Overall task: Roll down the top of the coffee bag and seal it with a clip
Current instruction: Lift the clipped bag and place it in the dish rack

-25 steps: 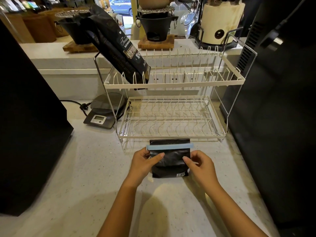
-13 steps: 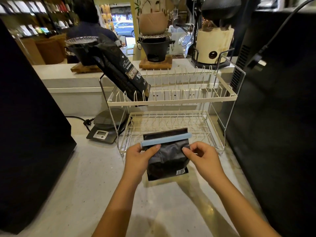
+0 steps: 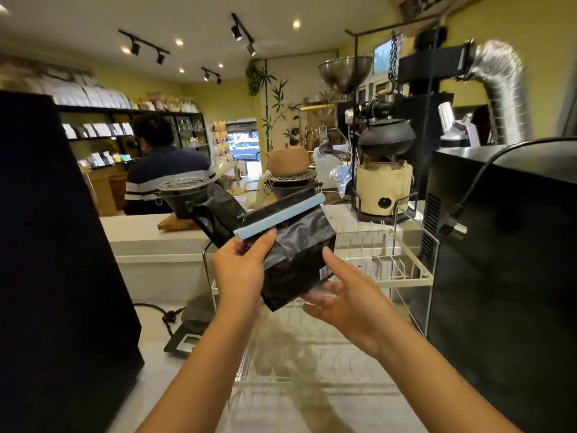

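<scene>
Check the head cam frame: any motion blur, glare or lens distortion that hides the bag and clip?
Head view: coffee bag and blue clip fairly sharp, both hands readable; lower dish rack smeared by motion blur; wide-angle bending at the edges; ceiling spots blown out; soft glare on the counter.

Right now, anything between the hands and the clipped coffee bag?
Nothing visible. The left hand grips the coffee bag just below the blue clip, already across the top. The right hand cups its lower corner. The bag is held in the air, tilted.
</scene>
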